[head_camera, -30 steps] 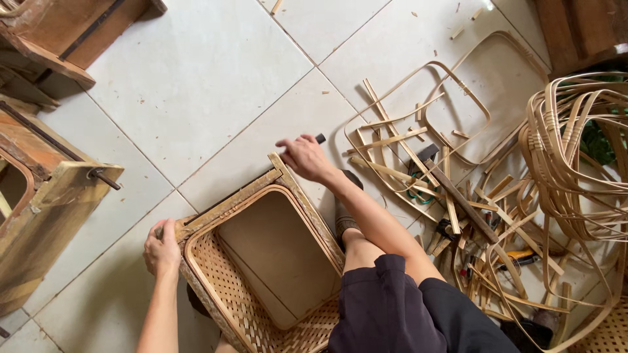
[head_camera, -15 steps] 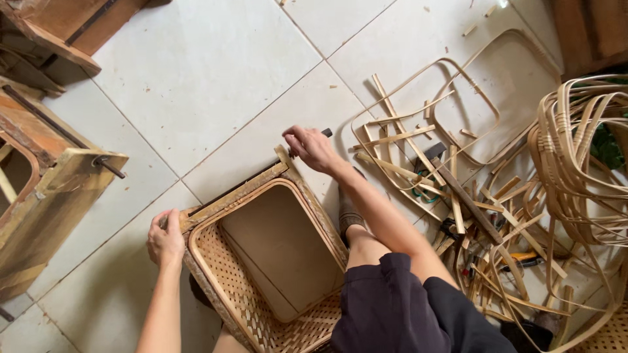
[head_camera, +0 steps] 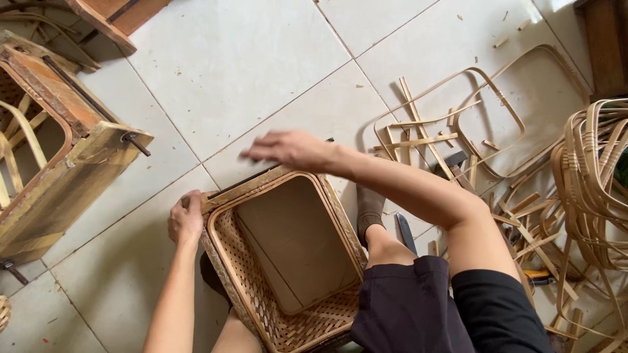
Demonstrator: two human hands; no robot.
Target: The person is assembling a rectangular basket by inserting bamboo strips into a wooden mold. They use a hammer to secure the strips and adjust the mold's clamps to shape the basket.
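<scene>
Sitting on the white tiled floor (head_camera: 261, 59), a person works on a woven bamboo basket (head_camera: 288, 261) that stands between the knees, mouth up, right in front of the body. It is the biggest thing close by. Its walls are open weave and a flat brown board lies inside on the bottom.

To the left stands a wooden frame mould (head_camera: 59, 163) with a metal pin. To the right lie bent bamboo hoops (head_camera: 497, 111) and a pile of thin bamboo strips (head_camera: 589, 183), well apart from the basket.

The left hand (head_camera: 186, 219) grips the near left corner of the rim, fingers curled tight on it. The right hand (head_camera: 288, 149) is over the far rim, a bit blurry, fingers close together and stretched out; I cannot tell if it pinches anything.

To do this bit well, I think the left hand should hold the corner firm so the basket does not turn, while the right hand presses evenly along the rim strip.
</scene>
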